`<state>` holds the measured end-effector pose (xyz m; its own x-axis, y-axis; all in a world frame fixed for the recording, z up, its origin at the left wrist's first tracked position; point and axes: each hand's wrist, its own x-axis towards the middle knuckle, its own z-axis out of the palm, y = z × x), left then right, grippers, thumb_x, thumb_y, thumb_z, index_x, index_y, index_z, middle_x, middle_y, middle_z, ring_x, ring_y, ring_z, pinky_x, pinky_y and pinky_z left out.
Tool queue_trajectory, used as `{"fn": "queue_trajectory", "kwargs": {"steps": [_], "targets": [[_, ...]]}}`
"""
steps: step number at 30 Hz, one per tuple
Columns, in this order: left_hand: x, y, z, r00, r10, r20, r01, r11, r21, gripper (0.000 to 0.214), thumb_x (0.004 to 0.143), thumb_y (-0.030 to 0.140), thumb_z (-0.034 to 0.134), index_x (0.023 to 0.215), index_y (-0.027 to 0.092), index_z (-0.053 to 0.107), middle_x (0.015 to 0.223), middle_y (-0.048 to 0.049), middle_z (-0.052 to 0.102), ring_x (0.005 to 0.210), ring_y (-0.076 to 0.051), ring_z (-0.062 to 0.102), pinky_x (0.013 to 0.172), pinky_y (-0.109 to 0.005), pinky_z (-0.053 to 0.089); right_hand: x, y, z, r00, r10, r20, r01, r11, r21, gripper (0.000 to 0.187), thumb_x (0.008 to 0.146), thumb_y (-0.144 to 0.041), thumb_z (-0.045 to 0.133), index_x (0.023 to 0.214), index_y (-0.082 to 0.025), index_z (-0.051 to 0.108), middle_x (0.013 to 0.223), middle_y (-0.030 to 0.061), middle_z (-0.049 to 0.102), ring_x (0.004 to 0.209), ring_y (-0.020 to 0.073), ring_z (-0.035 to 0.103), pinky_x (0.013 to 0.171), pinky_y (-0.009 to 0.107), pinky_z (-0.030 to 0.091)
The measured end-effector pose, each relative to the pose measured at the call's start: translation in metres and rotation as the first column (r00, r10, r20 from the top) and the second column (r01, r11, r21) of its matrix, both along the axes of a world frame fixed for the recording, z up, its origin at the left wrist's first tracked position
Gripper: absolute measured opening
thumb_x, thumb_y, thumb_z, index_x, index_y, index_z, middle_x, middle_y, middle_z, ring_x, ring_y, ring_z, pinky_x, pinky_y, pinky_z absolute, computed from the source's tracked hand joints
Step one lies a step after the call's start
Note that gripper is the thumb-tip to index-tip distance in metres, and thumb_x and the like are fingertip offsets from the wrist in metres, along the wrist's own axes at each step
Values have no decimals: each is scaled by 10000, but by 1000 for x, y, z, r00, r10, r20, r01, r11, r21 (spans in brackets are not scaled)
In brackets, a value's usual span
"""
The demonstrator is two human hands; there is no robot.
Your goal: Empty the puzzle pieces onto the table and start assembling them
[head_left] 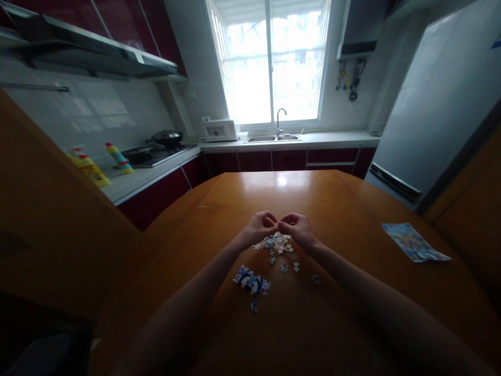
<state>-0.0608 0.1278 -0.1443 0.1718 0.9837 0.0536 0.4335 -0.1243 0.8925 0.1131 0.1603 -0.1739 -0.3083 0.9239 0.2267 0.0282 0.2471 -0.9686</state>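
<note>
My left hand point(260, 228) and my right hand point(296, 228) meet at their fingertips above the table, both closed in a pinch. Between them shows a small pale puzzle piece point(276, 225), mostly hidden by the fingers. Just below the hands lies a loose heap of puzzle pieces point(278, 239), some pale side up, some printed side up. Several single pieces are scattered nearer to me, among them a pale one point(296, 267) and a dark one point(315, 280). A joined blue-and-white puzzle section point(251, 281) rests in front of my left forearm, with one dark piece point(254, 306) below it.
The wooden table point(274, 196) has a rounded edge. A colourful printed sheet point(415, 242) lies on its right side. Beyond stand a counter with a sink point(261, 139), a microwave point(219, 130) and a stove with a pan point(167, 138). A fridge point(442, 99) is at right.
</note>
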Motion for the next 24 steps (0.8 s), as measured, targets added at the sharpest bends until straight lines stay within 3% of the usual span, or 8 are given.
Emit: {"fn": "queue_trajectory", "kwargs": {"steps": [4, 8, 11, 14, 16, 18, 20, 24], "targets": [[-5, 3, 0, 982, 3, -191, -6, 1000, -14, 240, 808, 297, 663, 912, 83, 699, 798, -92, 728, 684, -148, 655, 575, -206, 454, 2, 5, 3, 986, -62, 158, 41, 990, 132, 207, 760, -339, 670, 788, -139, 712, 785, 86, 738, 742, 187, 662, 686, 288, 507], [-17, 0, 11, 935, -118, -336, 91, 991, -93, 174, 761, 223, 688, 876, 120, 771, 790, -62, 747, 679, -147, 642, 609, -216, 443, 8, 4, 8, 912, 18, 409, -97, 980, 174, 121, 763, -200, 655, 763, -157, 768, 706, 62, 739, 668, 182, 657, 643, 270, 465], [-28, -9, 24, 870, -192, -454, 144, 980, -138, 116, 636, 143, 771, 751, 154, 770, 719, -21, 728, 650, -145, 612, 609, -217, 419, 13, -5, 15, 828, 13, 561, -149, 969, 197, 152, 757, -142, 643, 795, -169, 787, 799, 96, 759, 753, 222, 682, 698, 301, 455], [-32, -19, 32, 661, -365, -655, 245, 931, -271, 282, 541, 65, 810, 790, 185, 758, 766, 6, 726, 655, -137, 595, 592, -203, 407, 11, -25, 25, 736, 5, 677, -211, 952, 223, 138, 751, -159, 663, 817, -186, 781, 910, 117, 757, 856, 257, 684, 738, 317, 447], [-30, -27, 33, 552, -438, -710, 290, 899, -329, 363, 533, 48, 819, 857, 194, 744, 794, 17, 719, 659, -132, 588, 577, -196, 406, 6, -47, 30, 656, 49, 753, -305, 930, 205, 102, 747, -185, 673, 793, -194, 764, 863, 102, 749, 834, 253, 684, 714, 303, 448], [-28, -35, 32, 540, -445, -714, 321, 893, -314, 329, 557, 61, 822, 847, 183, 726, 769, 21, 698, 654, -131, 577, 568, -197, 406, -2, -73, 31, 544, 91, 834, -429, 885, 184, 141, 795, -237, 643, 877, -198, 750, 927, 96, 746, 856, 243, 684, 729, 296, 460], [-28, -43, 31, 563, -464, -684, 352, 883, -309, 235, 620, 77, 793, 817, 178, 714, 741, 25, 681, 657, -130, 581, 567, -195, 411, -9, -96, 28, 522, 136, 842, -497, 851, 170, 239, 834, -286, 625, 1036, -197, 716, 1045, 100, 732, 917, 240, 680, 779, 299, 474], [-42, -63, 30, 599, -509, -619, 411, 858, -308, 295, 644, 38, 762, 894, 186, 715, 861, 6, 690, 750, -135, 615, 640, -197, 458, -18, -120, 18, 489, 102, 866, -456, 876, 154, 379, 814, -343, 687, 1137, -146, 666, 1186, 168, 669, 1071, 300, 636, 872, 359, 479]]}}
